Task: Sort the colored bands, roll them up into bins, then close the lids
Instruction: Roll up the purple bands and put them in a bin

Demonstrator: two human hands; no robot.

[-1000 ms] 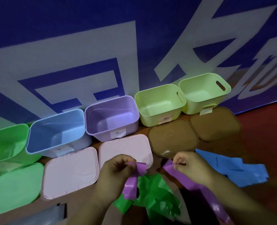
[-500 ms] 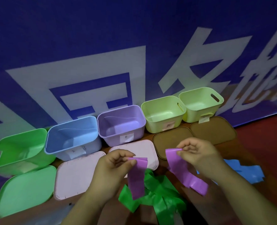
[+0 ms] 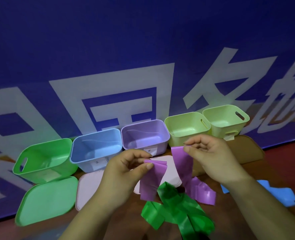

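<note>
Both hands are raised in front of the bins with a purple band (image 3: 184, 168) between them. My left hand (image 3: 126, 172) pinches its folded end, which hangs down. My right hand (image 3: 210, 156) pinches the other end higher up; that length drops to the floor. A green band (image 3: 176, 212) lies crumpled below the hands and a blue band (image 3: 280, 194) lies at the right. Open bins stand in a row along the wall: green bin (image 3: 44, 158), blue bin (image 3: 96, 148), purple bin (image 3: 145, 134) and two yellow-green bins (image 3: 186, 125) (image 3: 226, 122).
Lids lie on the floor before the bins: a green lid (image 3: 48, 200), a pale pink lid (image 3: 89, 186), a second pink lid (image 3: 171, 168) behind the band, and a brown lid (image 3: 247, 149). A blue banner (image 3: 143, 58) with white characters backs the row.
Both hands have lifted the purple band's ends higher, toward the purple and yellow-green bins. The view has tilted up, so the bins sit lower in the frame.
</note>
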